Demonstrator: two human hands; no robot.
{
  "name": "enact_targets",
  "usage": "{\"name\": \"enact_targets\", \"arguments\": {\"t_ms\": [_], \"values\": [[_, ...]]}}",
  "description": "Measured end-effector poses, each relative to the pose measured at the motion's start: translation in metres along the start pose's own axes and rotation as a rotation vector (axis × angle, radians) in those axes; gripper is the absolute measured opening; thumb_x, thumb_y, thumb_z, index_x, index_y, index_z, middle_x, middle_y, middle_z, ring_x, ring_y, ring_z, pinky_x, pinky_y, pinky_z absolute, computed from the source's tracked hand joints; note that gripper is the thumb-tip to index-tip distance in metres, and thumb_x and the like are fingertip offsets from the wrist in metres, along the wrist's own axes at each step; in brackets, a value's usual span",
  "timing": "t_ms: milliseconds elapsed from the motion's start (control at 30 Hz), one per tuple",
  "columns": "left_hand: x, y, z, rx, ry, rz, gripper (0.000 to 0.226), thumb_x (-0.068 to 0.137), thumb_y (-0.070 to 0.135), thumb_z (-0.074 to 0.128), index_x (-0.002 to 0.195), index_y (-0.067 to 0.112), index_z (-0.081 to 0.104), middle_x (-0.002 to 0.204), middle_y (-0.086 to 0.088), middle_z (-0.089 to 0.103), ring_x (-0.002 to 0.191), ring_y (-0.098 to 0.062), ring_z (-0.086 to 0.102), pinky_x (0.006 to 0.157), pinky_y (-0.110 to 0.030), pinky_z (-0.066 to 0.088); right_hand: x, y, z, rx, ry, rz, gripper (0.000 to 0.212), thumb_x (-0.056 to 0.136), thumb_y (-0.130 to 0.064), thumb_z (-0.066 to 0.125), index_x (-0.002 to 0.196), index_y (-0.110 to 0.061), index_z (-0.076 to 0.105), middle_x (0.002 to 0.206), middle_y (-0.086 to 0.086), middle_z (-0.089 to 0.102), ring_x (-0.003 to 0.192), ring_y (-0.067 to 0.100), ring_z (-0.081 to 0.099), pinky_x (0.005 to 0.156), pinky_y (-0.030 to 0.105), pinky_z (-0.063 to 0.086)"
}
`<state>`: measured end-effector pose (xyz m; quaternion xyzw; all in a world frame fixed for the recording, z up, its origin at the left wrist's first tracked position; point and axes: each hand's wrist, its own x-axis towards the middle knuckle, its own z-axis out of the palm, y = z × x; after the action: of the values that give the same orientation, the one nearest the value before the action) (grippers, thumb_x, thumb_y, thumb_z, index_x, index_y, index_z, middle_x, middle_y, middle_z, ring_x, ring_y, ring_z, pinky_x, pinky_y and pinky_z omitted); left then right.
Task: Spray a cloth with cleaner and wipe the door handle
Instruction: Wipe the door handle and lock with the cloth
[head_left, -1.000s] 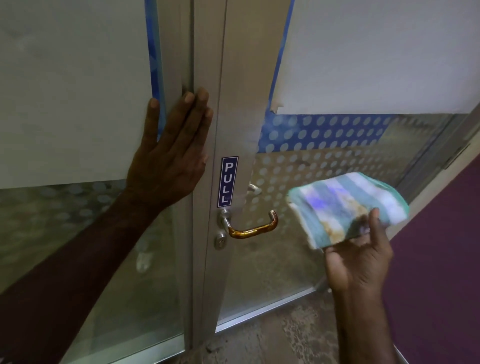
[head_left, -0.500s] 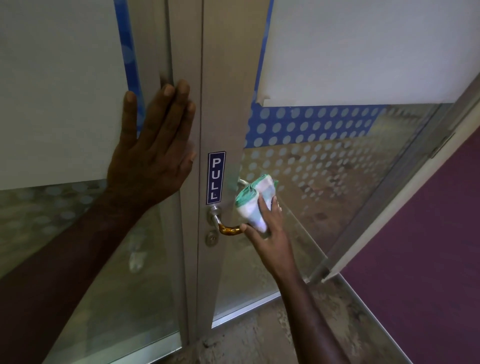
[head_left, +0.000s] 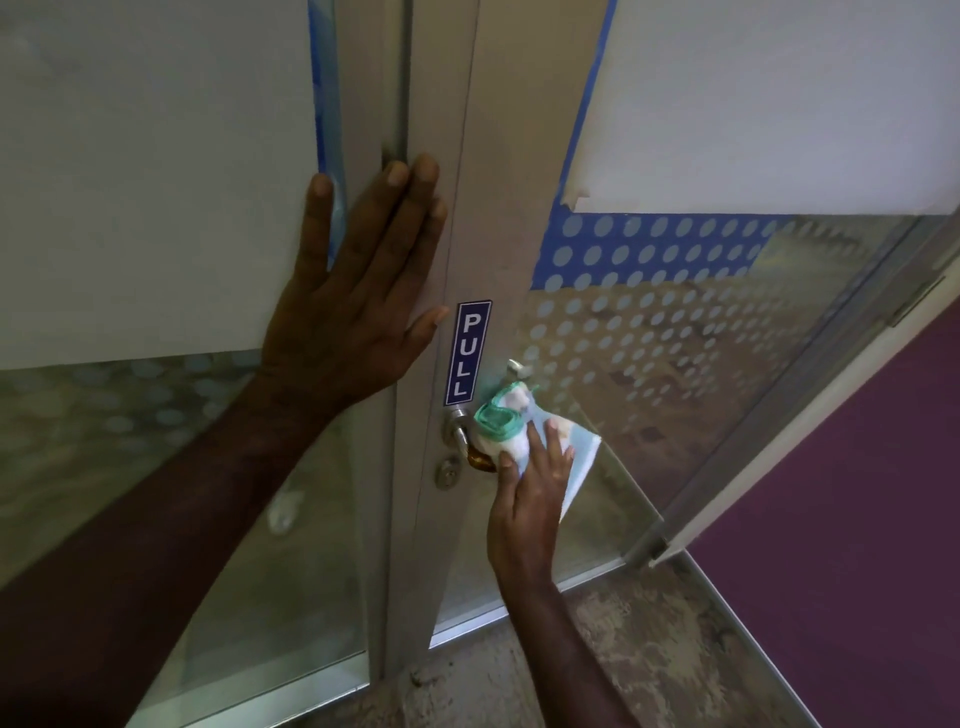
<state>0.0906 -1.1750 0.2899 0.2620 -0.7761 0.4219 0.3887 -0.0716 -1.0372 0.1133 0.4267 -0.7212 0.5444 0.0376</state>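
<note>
The door handle (head_left: 474, 456) is an amber-coloured lever on a silver base, below a blue PULL sign (head_left: 467, 352). Most of the lever is hidden under a folded cloth (head_left: 506, 423) with teal and white stripes. My right hand (head_left: 530, 501) grips this cloth and presses it around the handle. My left hand (head_left: 358, 306) lies flat with fingers spread on the door frame, just left of the sign. No cleaner bottle is in view.
A round keyhole (head_left: 448, 474) sits under the handle. The glass door (head_left: 649, 374) carries white film and a dotted blue band. A purple wall (head_left: 857, 519) rises at the right, close to the door's edge. The floor below is mottled stone.
My right hand brought the cloth from the open air at the right onto the handle and now wraps it closer to the handle's base. My left hand stays flat on the frame.
</note>
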Motion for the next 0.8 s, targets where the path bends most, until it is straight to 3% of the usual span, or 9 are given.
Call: {"name": "enact_targets", "arguments": {"t_ms": [100,200,333,467,567,667,800], "values": [[0.0,0.0,-0.001,-0.01,-0.007,-0.004,0.079,0.111,0.048,0.038,0.165,-0.004,0.015,0.172,-0.024,0.012,0.159,-0.036,0.006,0.124,-0.067,0.004,-0.013,-0.01,0.012,-0.051,-0.005,-0.165,0.049,0.104,-0.024,0.038,0.153,-0.017,0.039,0.16,-0.008,0.033,0.156,0.011,0.019,0.129,0.04,0.005],[-0.001,0.001,-0.001,-0.011,-0.009,-0.005,0.076,0.112,0.046,0.036,0.166,-0.003,0.014,0.172,-0.023,0.01,0.159,-0.035,0.003,0.125,-0.066,-0.001,-0.015,-0.012,0.013,-0.177,-0.064,-0.285,0.05,0.103,-0.024,0.038,0.153,-0.017,0.039,0.163,0.001,0.037,0.157,0.017,0.019,0.128,0.046,0.007],[-0.001,0.0,0.0,0.0,0.0,-0.005,0.073,0.114,0.044,0.033,0.167,-0.002,0.012,0.172,-0.022,0.005,0.159,-0.034,0.001,0.125,-0.063,-0.005,-0.017,-0.008,0.008,-0.345,-0.186,-0.444,0.052,0.1,-0.026,0.044,0.152,-0.02,0.043,0.166,0.0,0.031,0.158,0.024,0.016,0.127,0.052,0.012],[-0.001,0.0,0.0,-0.004,-0.001,-0.012,0.073,0.114,0.043,0.035,0.166,-0.002,0.014,0.172,-0.021,0.005,0.159,-0.034,0.002,0.125,-0.066,0.002,-0.008,-0.002,-0.009,-0.462,-0.259,-0.598,0.054,0.1,-0.044,0.049,0.151,-0.026,0.047,0.165,0.004,0.032,0.157,0.028,0.018,0.125,0.056,0.017],[-0.001,0.0,0.0,-0.005,-0.004,-0.017,0.073,0.113,0.042,0.037,0.166,-0.002,0.013,0.173,-0.02,0.0,0.161,-0.035,-0.003,0.126,-0.066,0.0,-0.005,-0.01,-0.013,-0.425,-0.228,-0.553,0.063,0.101,-0.062,0.035,0.151,-0.025,0.046,0.162,-0.001,0.04,0.155,0.022,0.025,0.125,0.054,0.018],[-0.001,0.001,-0.001,0.007,-0.008,-0.016,0.074,0.113,0.042,0.037,0.166,-0.003,0.014,0.173,-0.021,0.002,0.161,-0.036,-0.003,0.126,-0.065,-0.003,-0.005,-0.025,0.003,-0.367,-0.101,-0.367,0.063,0.105,-0.055,0.034,0.154,-0.016,0.039,0.16,-0.001,0.042,0.151,0.018,0.034,0.126,0.05,0.019],[-0.002,-0.001,-0.001,0.02,-0.005,-0.004,0.074,0.113,0.045,0.036,0.166,-0.002,0.015,0.172,-0.023,0.01,0.159,-0.035,0.005,0.124,-0.066,0.004,-0.005,-0.024,0.023,-0.627,-0.027,-0.328,0.063,0.106,-0.049,0.036,0.152,-0.006,0.042,0.16,0.014,0.041,0.15,0.03,0.037,0.123,0.056,0.023]]}}
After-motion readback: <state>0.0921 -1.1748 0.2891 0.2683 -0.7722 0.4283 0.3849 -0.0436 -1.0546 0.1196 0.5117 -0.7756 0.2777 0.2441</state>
